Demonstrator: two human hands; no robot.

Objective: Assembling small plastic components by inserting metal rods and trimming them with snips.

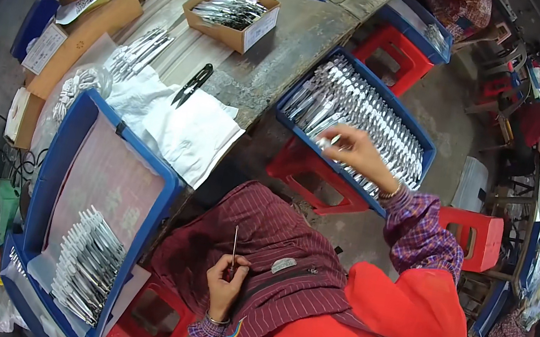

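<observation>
Over my lap, my left hand (224, 286) is closed around the dark handle of a thin screwdriver (235, 241), whose metal shaft points up. My right hand (360, 153) hangs over the near side of a blue bin (279, 117) filled with rows of slim silver metal pieces (382, 119). Its thumb and fingers pinch what looks like one silver metal piece, mostly hidden by the fingers. A second blue bin (170, 191), to my left, has a stack of similar metal pieces (90, 263) at its near end, on a pale sheet.
On the workbench (283, 49) are a cardboard box (252, 40) of metal pieces, a black folding knife (192, 84), a white cloth (193, 138) and loose silver pieces (139, 54). Red stools (314, 179) support the bin at right. Other people work at the far right.
</observation>
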